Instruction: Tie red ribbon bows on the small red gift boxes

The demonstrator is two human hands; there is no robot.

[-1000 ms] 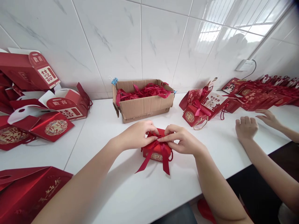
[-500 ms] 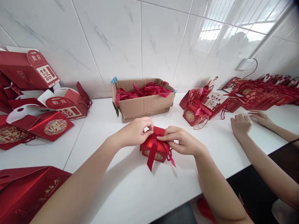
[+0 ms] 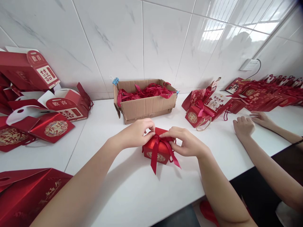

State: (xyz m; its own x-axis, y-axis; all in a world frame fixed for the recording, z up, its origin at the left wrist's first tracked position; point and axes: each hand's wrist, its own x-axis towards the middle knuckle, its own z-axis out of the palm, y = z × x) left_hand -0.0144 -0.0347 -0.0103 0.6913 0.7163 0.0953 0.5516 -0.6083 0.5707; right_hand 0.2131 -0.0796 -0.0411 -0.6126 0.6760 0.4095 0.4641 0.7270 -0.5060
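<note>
- Between the two hands, a small glossy red cardboard box (image 3: pixel 148 150) with a round gold emblem is sitting on the smooth white surface (image 3: pixel 146 198).
- Over the top of that box, a dark-red satin ribbon (image 3: pixel 155 154) is forming a bow, its two tails hanging down the near side and splaying apart.
- At the bow's left side, the left hand (image 3: pixel 139 134) is pinching the ribbon, thumb and forefinger brought together.
- At the bow's right side, the right hand (image 3: pixel 186 142) is pinching the ribbon between thumb and forefinger, the forefinger reaching toward the knot.
- Just beyond the left hand, an open oblong brown cardboard carton (image 3: pixel 146 111) is holding a heap of loose dark-red ribbons (image 3: pixel 146 93); a blue metal binder clip (image 3: pixel 115 81) is gripping its left corner.
- Beyond the right hand, a second small red box (image 3: pixel 195 117) is standing with a pinkish-red bow, close beside a red-and-white printed carton (image 3: pixel 216 104).
- To the right of the right hand, a co-worker's closed hand (image 3: pixel 244 126) and flatter hand (image 3: pixel 262 119) are resting near each other.
- To the left of the left hand, a red metallic carton with a gold emblem (image 3: pixel 55 128) is lying among other red cartons.
</note>
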